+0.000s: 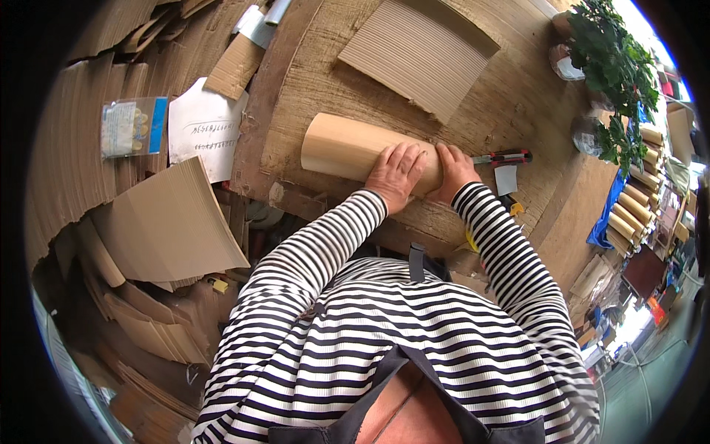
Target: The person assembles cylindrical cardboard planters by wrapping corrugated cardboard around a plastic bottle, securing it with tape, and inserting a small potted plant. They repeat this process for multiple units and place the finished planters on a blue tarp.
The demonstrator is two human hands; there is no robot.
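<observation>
A tan roll of cardboard (336,148) lies across the near side of the wooden table, tilted a little down to the right. My left hand (398,176) presses over its top right of the middle, fingers curved around the far side. Around the right end wraps my right hand (454,173), its thumb towards the left hand. Just right of that hand rests a red and black utility knife (510,157), its metal part towards my fingers. Beyond the roll lies a flat corrugated cardboard sheet (421,59), apart from it.
Stacked cardboard sheets (159,229) fill the left side, with a white paper bearing handwriting (207,126) and a clear plastic packet (134,127) on them. Potted plants (614,59) line the far right. Several cardboard tubes (632,211) are piled past the table's right edge.
</observation>
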